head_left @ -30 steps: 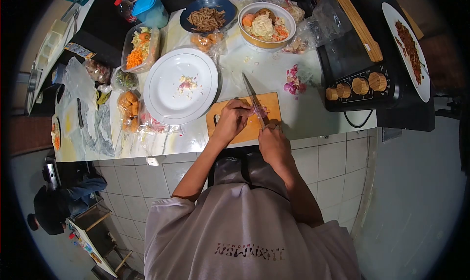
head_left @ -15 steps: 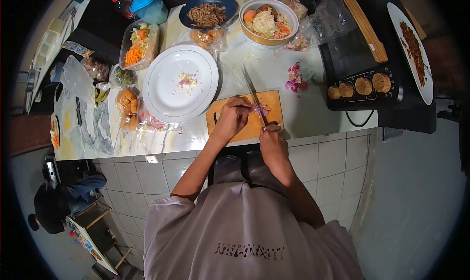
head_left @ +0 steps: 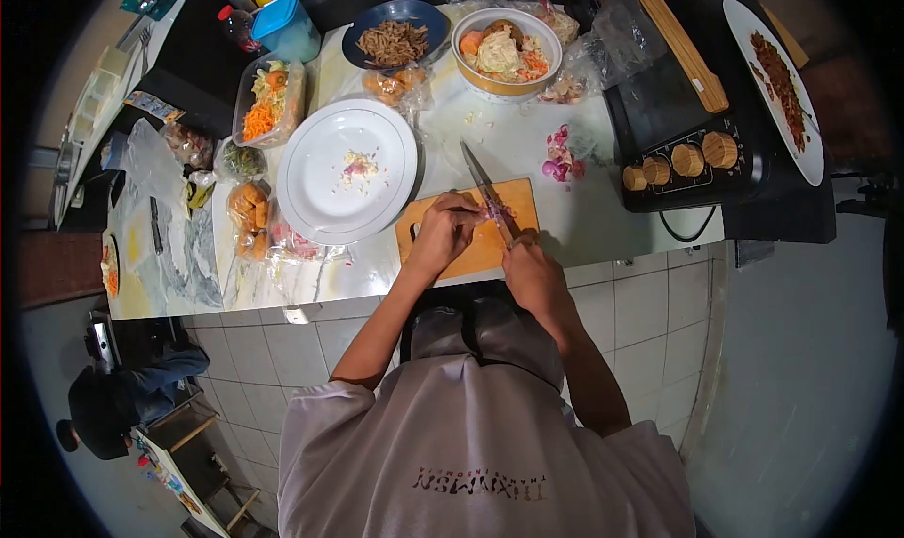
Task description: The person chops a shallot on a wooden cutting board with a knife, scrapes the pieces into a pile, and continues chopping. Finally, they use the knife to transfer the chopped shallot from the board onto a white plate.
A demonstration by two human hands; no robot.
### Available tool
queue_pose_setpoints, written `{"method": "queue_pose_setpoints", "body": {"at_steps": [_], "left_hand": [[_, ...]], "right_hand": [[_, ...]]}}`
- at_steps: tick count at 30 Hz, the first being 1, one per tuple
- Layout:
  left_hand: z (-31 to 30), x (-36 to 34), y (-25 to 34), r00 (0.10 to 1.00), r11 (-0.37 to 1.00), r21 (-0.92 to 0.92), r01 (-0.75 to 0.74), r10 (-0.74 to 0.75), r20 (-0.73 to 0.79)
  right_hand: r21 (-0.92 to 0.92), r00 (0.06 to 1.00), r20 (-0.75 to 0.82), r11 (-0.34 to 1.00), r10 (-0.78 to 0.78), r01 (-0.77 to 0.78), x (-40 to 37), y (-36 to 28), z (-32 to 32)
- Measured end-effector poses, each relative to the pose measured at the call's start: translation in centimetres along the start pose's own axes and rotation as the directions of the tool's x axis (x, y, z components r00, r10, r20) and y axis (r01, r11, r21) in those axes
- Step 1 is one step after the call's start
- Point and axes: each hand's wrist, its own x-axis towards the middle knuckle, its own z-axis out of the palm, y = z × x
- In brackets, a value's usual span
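On the wooden cutting board (head_left: 438,256) lie pieces of chopped shallot (head_left: 506,220). My right hand (head_left: 529,267) is closed round the handle of a knife (head_left: 482,176), whose blade crosses the shallot and points up and left past the board's far edge. My left hand (head_left: 446,227) rests on the board just left of the blade, its fingers bent together on the shallot; their tips partly hide what they press. A white plate (head_left: 311,176) with small chopped bits (head_left: 359,171) stands left of the board. Peeled shallots and skins (head_left: 562,157) lie to the right.
Behind are a blue plate of shredded food (head_left: 438,27), a bowl (head_left: 508,84) and a vegetable box (head_left: 299,100). A black stove (head_left: 678,199) with wooden knobs stands right, beside a long white plate (head_left: 812,166). Another person (head_left: 104,411) is at the lower left.
The knife blade has tilted slightly and shifted over the shallot, with my right hand moved a little. My left hand stays at the shallot. The whole view has shifted slightly.
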Motion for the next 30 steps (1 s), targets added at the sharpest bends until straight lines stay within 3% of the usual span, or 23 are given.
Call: {"method": "queue_pose_setpoints", "body": {"at_steps": [8, 11, 17, 29, 30], "left_hand": [[-0.1, 0.0, 0.4, 1.000, 1.000, 0.004, 0.022, -0.022, 0.008], [-0.3, 0.1, 0.5, 0.999, 0.999, 0.007, 0.037, -0.037, 0.014], [-0.2, -0.2, 0.1, 0.999, 0.998, -0.025, 0.050, -0.049, 0.014], [0.1, -0.1, -0.2, 0.999, 0.999, -0.003, 0.042, -0.042, 0.019], [0.1, -0.1, -0.2, 0.999, 0.999, 0.003, 0.033, -0.033, 0.012]], "right_hand": [[-0.012, 0.999, 0.043, 0.999, 0.032, -0.031, 0.2, -1.1, 0.4], [-0.046, 0.999, -0.041, 0.999, -0.009, 0.007, 0.1, -1.4, 0.7], [-0.023, 0.996, 0.060, 0.998, 0.063, -0.061, -0.2, -2.2, 0.1], [0.009, 0.995, -0.097, 0.999, -0.033, 0.034, -0.9, -1.7, 2.0], [-0.077, 0.995, -0.095, 0.997, 0.009, -0.017, -0.9, -1.6, 3.0]]}}
